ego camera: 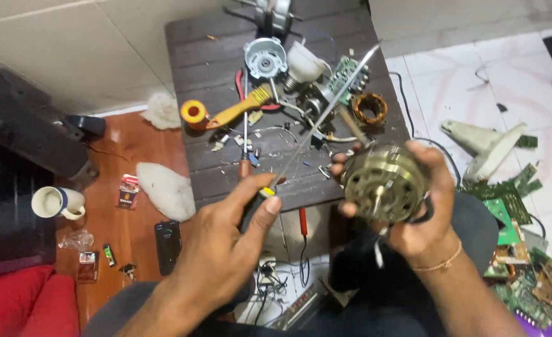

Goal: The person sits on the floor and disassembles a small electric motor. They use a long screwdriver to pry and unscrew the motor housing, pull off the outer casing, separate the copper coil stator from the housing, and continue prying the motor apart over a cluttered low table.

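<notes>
- The right hand (pixel 413 200) cups a round brass-coloured fan motor (pixel 385 184) just off the near edge of the dark slatted wooden table (pixel 195 43), face turned towards the person.
- Its fingers (pixel 351 209) are wrapped closely around the motor's rim, the thumb lying over the far side; nothing else is in that hand.
- The left hand (pixel 226 243) holds a long screwdriver (pixel 323 115) by its dark handle with a yellow collar, thumb and forefinger pinched narrow on it.
- The steel shaft slants up and away over the table, passing left of the motor; the tip is not on the motor and points above the parts on the table.
- To work on the motor well, in my judgement, the housing should stay braced firmly in the palm and the blade be brought squarely onto a screw or seam before any force, so it does not slip towards the holding fingers.
- On the table behind the motor lie a copper-wound stator (pixel 369 107), a green circuit board (pixel 348 75), a silver motor cover (pixel 266 57) and a yellow solder spool (pixel 193 113).
- A white mug (pixel 54 202) stands on the floor, well left of the table.
</notes>
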